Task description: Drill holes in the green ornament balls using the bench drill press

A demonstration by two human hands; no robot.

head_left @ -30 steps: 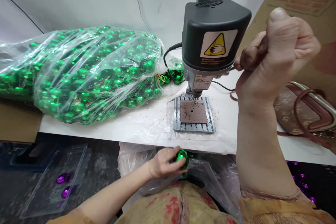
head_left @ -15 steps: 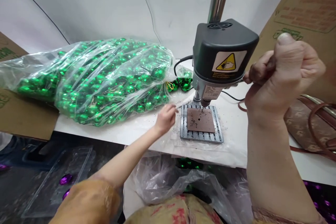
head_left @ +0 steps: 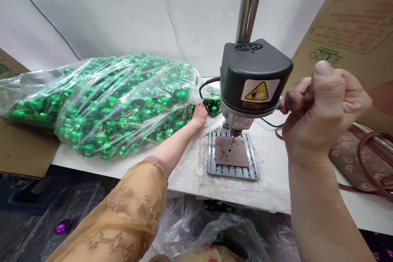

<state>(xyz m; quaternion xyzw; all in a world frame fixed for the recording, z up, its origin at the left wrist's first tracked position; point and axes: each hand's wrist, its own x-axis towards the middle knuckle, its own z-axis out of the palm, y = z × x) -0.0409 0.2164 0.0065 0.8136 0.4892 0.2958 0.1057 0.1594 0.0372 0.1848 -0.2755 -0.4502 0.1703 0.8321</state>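
Note:
My right hand (head_left: 325,104) is closed around the feed handle at the side of a small black drill press (head_left: 256,75); the handle itself is mostly hidden by my fingers. My left hand (head_left: 199,114) reaches to the green faceted shiny pieces (head_left: 212,106) beside the open end of a big clear plastic bag (head_left: 129,102). Its fingertips are hidden there, so any grip is unclear. Below the drill bit, a brown square board (head_left: 232,151) with a small dark hole lies on the slotted metal base (head_left: 254,172), sprinkled with dark shavings.
Cardboard boxes (head_left: 340,20) stand at the right and left. A brown patterned bag with straps (head_left: 353,155) lies at the right. Below the white table's front edge are crumpled clear plastic (head_left: 181,217) with green pieces and a purple shiny piece (head_left: 63,226).
My left hand has moved forward from beside the drill base to the green pieces at the bag's mouth. My right hand remains on the handle. The view has shifted slightly.

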